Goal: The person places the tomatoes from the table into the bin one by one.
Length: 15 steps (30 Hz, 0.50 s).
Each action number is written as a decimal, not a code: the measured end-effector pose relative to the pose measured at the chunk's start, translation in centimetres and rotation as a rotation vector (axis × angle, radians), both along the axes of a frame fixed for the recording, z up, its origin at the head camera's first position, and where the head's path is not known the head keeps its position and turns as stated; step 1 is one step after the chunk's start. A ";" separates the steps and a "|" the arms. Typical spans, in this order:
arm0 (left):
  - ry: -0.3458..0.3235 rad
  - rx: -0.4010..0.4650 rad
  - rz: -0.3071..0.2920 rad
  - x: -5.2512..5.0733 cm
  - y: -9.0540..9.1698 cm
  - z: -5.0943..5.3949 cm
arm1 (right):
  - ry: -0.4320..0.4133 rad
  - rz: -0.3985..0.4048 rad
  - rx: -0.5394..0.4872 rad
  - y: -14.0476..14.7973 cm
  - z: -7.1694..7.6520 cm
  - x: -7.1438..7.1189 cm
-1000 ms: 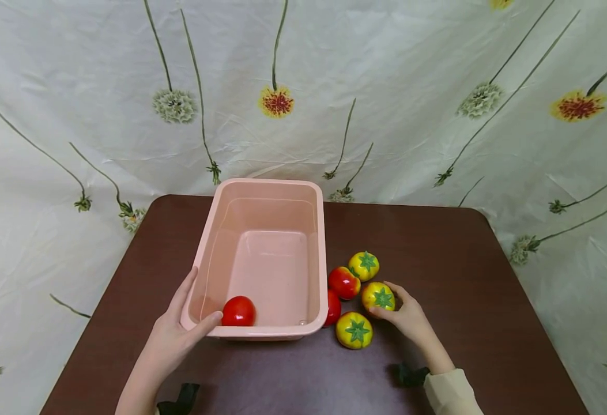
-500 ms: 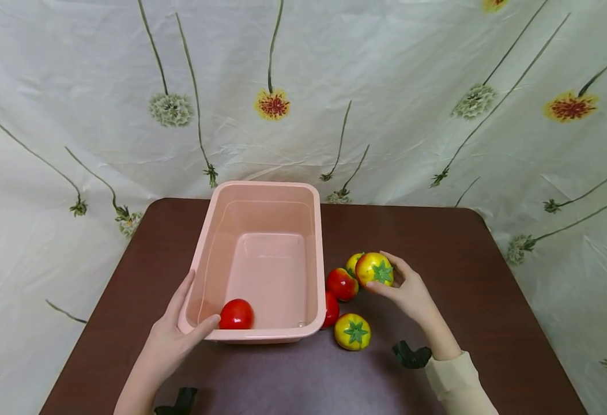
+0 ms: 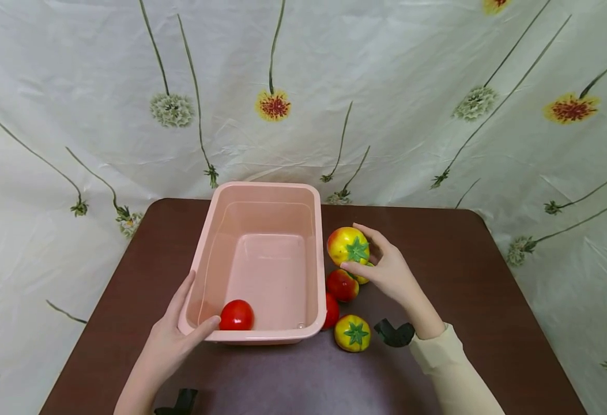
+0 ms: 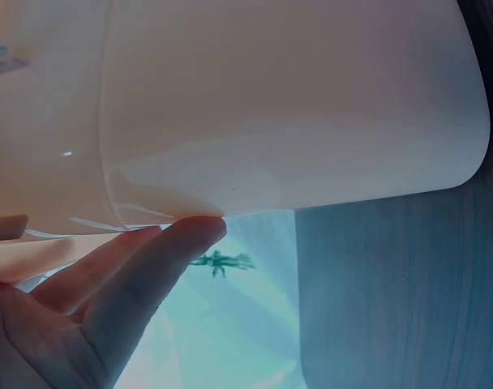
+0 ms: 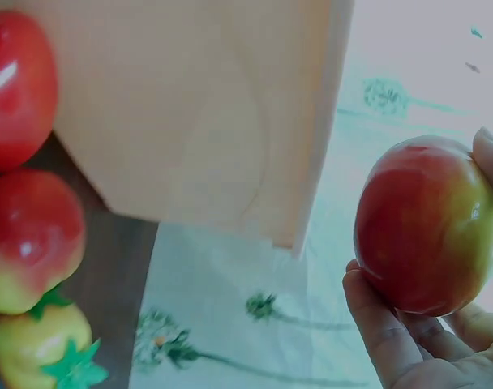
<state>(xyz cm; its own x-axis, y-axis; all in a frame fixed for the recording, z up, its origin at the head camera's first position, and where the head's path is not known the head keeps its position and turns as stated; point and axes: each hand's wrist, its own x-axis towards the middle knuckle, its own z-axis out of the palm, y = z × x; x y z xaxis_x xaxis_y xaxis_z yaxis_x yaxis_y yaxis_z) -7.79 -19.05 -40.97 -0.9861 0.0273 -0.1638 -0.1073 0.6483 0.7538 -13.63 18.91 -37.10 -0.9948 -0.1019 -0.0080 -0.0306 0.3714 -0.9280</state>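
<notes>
A pink plastic bin [image 3: 313, 259] stands on the table with a red tomato [image 3: 237, 315] in its near left corner. My left hand [image 3: 170, 340] holds that corner, thumb at the front rim and fingers along the left side; in the left wrist view, fingers [image 4: 161, 271] touch the bin's wall. My right hand [image 3: 388, 271] grips a yellow-and-red tomato [image 3: 346, 245] with a green star-shaped top, raised beside the bin's right rim. Below it lie a partly hidden yellow tomato [image 3: 364, 275], a red-and-yellow tomato [image 3: 342, 286], a red tomato [image 3: 331, 311] partly behind the rim, and a yellow tomato [image 3: 352, 333].
The dark brown table [image 3: 464, 288] has rounded far corners. A white cloth [image 3: 396, 86] printed with flowers hangs behind it. Black straps [image 3: 394, 333] show near both wrists.
My right hand has lifted the yellow-and-red tomato off the table and carried it up and leftward, to near the bin's right rim. The left hand and the bin have stayed in place.
</notes>
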 end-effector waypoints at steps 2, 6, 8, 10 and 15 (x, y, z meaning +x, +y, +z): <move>0.004 0.001 0.000 0.0 0.0 0.0 | 0.001 0.020 0.005 -0.8 0.5 -0.2; 0.000 0.006 0.001 0.1 0.0 0.0 | 0.023 0.064 0.050 -2.3 1.3 -0.5; 0.000 0.009 0.000 0.1 0.0 0.1 | 0.057 0.092 0.089 -3.0 1.5 -0.6; -0.001 0.012 0.000 0.1 0.0 0.1 | 0.104 0.125 0.127 -3.6 1.6 -0.7; -0.002 0.016 0.000 0.1 0.0 0.2 | 0.210 0.224 0.211 -5.2 1.7 -0.9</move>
